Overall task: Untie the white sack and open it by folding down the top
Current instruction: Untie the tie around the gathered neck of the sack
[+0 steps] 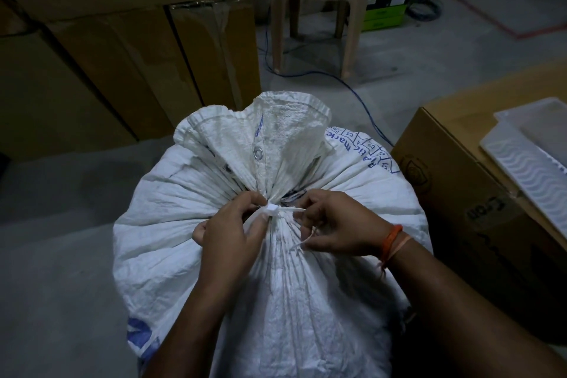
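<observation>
On the floor right in front of the person stands the white sack, its neck bunched tight by a white tie. Left hand pinches the knot to steady it. Right hand pinches the loose end, ready to pull.

A storeroom: stacked cardboard cartons on a bare concrete floor, with a plastic stool.
</observation>
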`<state>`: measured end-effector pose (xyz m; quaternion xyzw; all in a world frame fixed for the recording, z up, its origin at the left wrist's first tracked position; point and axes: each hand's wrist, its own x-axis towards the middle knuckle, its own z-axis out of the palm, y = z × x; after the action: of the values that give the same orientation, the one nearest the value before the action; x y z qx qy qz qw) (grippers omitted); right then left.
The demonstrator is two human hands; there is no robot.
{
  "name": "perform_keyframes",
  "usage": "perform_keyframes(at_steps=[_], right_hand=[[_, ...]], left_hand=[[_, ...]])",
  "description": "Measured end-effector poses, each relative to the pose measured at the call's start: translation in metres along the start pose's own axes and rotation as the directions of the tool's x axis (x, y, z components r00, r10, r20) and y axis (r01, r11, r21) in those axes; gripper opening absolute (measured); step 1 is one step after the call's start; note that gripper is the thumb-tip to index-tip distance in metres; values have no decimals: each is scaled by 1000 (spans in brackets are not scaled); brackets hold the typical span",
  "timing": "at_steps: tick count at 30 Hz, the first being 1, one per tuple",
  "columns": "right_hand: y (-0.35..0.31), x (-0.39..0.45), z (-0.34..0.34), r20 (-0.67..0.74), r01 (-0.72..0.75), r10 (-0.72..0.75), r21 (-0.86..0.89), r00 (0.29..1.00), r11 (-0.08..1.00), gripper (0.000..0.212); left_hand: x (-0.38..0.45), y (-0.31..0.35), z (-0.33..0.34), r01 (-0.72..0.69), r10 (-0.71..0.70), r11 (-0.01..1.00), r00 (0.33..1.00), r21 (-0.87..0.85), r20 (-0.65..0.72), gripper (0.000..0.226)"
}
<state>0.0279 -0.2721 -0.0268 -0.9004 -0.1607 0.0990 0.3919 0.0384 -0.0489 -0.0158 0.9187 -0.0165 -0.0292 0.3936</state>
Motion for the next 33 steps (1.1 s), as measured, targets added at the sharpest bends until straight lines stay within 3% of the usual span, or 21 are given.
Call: perform_keyframes(at_steps=[5,7,10,13,21,25,33], right_hand=[[-9,2,1,-50,-27,36,171,998,985,51],[-12,4,2,-142,-39,65,181,988,983,44],[-10,8,9,-264,-30,72,158,962,987,11],[-7,11,18,-278,-72,110,145,954,987,20],[-11,21,32,-448,-78,101,70,888,994,7],[-10,22,37,-467,-56,106,118,878,991,8],[-10,22,41,-474,-51,117,151,873,987,13]], left_hand=[[1,2,-3,-13,13,999,1000,-31,13,14],[0,3,-5,-41,42,998,999,-50,21,15],[0,0,-6,-57,60,995,998,-84,36,18],[1,-4,-4,-61,64,993,997,-102,34,20],[5,-10,0,-64,66,987,998,-148,7,13],[8,-16,1,-21,31,972,999,-235,36,4],[8,-18,5,-13,24,955,999,-296,36,10]])
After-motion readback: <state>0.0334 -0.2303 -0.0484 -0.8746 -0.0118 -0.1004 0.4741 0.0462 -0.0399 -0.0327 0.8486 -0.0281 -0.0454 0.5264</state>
